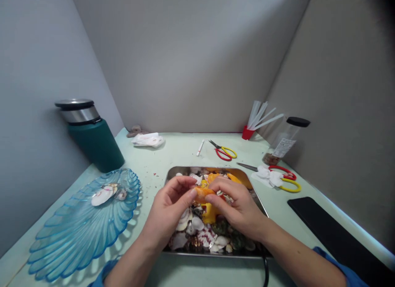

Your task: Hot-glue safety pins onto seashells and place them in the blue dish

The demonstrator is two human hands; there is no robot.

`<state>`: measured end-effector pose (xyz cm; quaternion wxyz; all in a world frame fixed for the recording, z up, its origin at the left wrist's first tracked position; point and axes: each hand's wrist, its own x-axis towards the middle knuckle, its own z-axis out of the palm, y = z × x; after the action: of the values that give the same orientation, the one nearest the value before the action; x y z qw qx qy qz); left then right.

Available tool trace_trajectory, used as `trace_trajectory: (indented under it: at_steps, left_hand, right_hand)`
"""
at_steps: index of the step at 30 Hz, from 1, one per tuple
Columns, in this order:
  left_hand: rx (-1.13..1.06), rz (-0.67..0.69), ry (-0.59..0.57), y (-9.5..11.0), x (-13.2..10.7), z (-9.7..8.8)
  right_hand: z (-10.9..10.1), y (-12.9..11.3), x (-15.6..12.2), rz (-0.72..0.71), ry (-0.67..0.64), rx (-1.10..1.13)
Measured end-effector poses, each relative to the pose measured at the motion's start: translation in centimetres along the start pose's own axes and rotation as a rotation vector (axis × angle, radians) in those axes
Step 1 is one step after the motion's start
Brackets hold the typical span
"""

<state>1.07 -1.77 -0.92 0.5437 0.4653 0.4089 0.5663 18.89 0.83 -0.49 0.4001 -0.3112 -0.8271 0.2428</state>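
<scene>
Over a metal tray of seashells, both hands are pinching an orange seashell. My left hand has its thumb against the left end of the shell, with the fingers curled behind. On the other end, the thumb and fingers of my right hand are closed. Beneath the hands, a yellow tool, which looks like a glue gun, lies among the shells, partly hidden. White, speckled and dark shells fill the tray around it, and more orange shells lie at its back.
At left stand a blue shell-shaped dish holding several shells and a green bottle. Behind the tray are scissors and a white pen-like stick. More scissors, a jar, glue sticks and a black slab are right.
</scene>
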Motion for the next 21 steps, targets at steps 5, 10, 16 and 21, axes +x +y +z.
trace_trajectory:
  at_steps: [5,10,16,21]
  left_hand:
    - [0.106,0.017,-0.089,0.27,0.06,0.03]
    - [0.124,0.031,-0.085,0.29,0.16,-0.28]
    - [0.102,0.015,-0.099,0.23,0.26,-0.41]
    - [0.023,-0.102,-0.033,-0.02,0.19,-0.13]
  right_hand:
    - [-0.13,-0.01,-0.02,-0.005,-0.039,0.009]
    - [-0.05,0.03,-0.05,-0.051,-0.064,-0.024]
    - [0.06,0.08,0.0,-0.06,-0.088,-0.023]
    - [-0.02,0.07,-0.03,-0.036,-0.07,-0.012]
